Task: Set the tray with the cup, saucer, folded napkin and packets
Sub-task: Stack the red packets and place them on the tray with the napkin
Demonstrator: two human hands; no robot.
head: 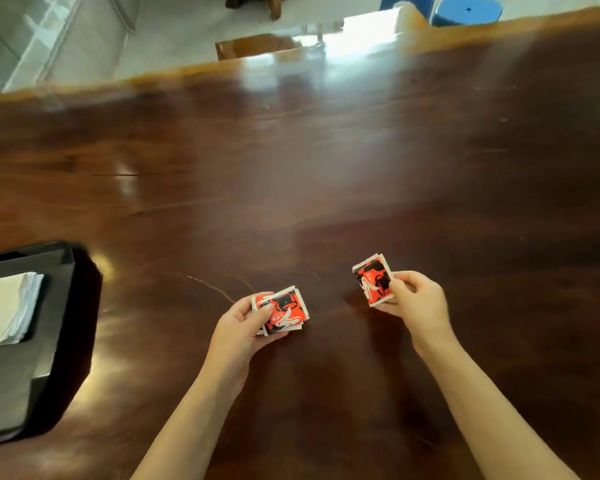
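At your 8 o'clock the black tray (14, 375) holds a folded white napkin (4, 306). Near 7 o'clock your left hand (238, 329) grips a small stack of red-and-black packets (286, 311), thumb pressed on top, and at 4 o'clock your right hand (420, 301) pinches a single packet (371, 278). Beneath lies a glossy dark wooden table (326, 168), with a blue stool (468, 10) past its far edge at 1 o'clock.
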